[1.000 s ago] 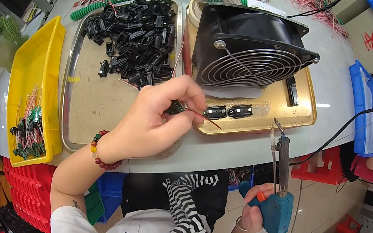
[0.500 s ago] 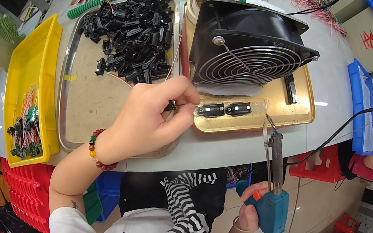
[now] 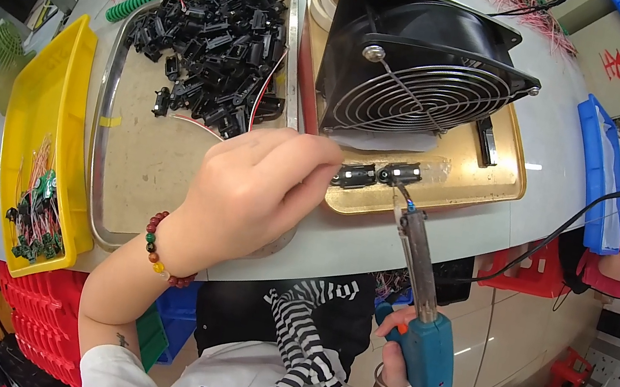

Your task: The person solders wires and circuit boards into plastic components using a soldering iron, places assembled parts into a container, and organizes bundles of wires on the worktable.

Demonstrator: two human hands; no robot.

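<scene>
My left hand [image 3: 248,191] is closed in a pinch at the front left corner of the gold tray [image 3: 482,184]; its fingertips hide what they hold. Red and white wires [image 3: 198,124] run toward this hand from the left. Beside the fingertips, two small black plastic housings [image 3: 399,174] lie in a row on the tray. My right hand [image 3: 394,362] grips a blue-handled soldering gun [image 3: 427,351], one finger by its orange trigger. The gun's tip touches or hovers just at the right housing; I cannot tell which.
A black fan [image 3: 420,88] with a wire guard stands on the gold tray. Left of it, a metal tray [image 3: 137,188] holds a heap of black housings [image 3: 220,45]. A yellow bin [image 3: 53,98] contains wired green boards. A black cable [image 3: 572,215] hangs at right, near a seated person.
The soldering gun has moved left, its tip now at the right housing. My left hand has turned slightly, and its fingertips have shifted a little right and up.
</scene>
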